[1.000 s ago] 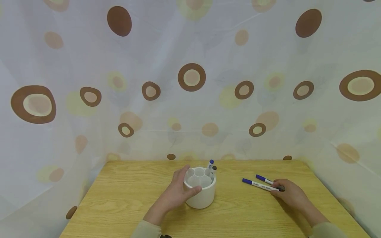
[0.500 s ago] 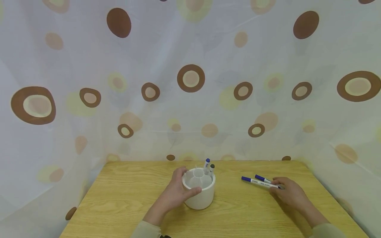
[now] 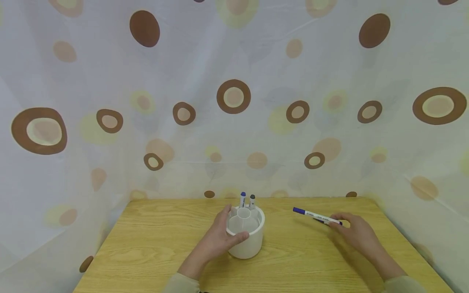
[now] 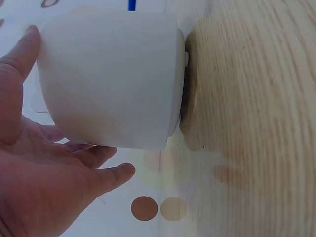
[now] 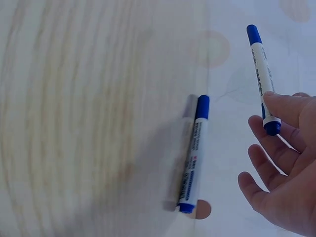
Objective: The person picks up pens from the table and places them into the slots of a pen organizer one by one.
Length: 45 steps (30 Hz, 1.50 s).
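A round white pen holder (image 3: 250,243) with several compartments stands on the table. My left hand (image 3: 217,240) grips its left side, thumb at the front of the rim. In the left wrist view, fingers lie around the holder's white wall (image 4: 108,79). At the back of the holder stand a blue-capped marker (image 3: 242,200) and a dark-capped marker (image 3: 252,201). My right hand (image 3: 356,235) pinches a white marker with a blue cap (image 3: 312,215) near its rear end, off the table. A second blue-capped marker (image 5: 195,153) lies below it on the table, partly hidden in the head view.
The wooden table (image 3: 146,244) reaches back to a white curtain (image 3: 190,138) with brown and beige circles. That curtain also borders the left and right sides.
My right hand has lifted one marker off the table, leaving the other lying there. The pen holder has turned in my left hand, so its markers have shifted from the right side to the back.
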Motion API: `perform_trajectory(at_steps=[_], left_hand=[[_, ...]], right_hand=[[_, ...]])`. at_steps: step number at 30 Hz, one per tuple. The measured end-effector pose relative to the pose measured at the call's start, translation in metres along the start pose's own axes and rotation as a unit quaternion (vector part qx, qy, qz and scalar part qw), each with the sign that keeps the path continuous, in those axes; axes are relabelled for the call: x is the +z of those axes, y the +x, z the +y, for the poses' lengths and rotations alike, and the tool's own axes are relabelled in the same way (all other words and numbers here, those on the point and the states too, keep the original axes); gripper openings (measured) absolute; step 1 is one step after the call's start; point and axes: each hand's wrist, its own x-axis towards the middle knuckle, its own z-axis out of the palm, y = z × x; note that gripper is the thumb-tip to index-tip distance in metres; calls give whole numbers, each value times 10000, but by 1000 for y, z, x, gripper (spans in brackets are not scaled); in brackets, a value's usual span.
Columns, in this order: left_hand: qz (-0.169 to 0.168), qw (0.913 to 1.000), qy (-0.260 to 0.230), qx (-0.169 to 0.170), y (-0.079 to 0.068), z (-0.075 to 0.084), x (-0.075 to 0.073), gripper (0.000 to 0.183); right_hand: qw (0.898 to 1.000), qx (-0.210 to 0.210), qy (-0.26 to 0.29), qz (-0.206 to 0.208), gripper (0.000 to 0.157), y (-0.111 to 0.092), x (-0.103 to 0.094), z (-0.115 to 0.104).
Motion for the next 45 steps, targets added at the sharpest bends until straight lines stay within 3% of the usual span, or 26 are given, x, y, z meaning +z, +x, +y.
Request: perform_trajectory(at_steps=[16, 23, 35, 45], left_hand=[[-7, 9999, 39, -116, -3, 2, 1, 107], [-35, 9999, 6, -101, -1, 1, 2, 105], [-79, 9999, 2, -87, -1, 1, 1, 106], [-107, 9998, 3, -177, -3, 2, 1, 106]], right_hand=[[9970, -563, 358, 383, 32, -6, -19, -57], [9961, -579, 527, 410, 38, -9, -25, -82], [9940, -477, 904, 392, 38, -11, -27, -115], [9910, -792, 990, 418, 33, -10, -18, -137]])
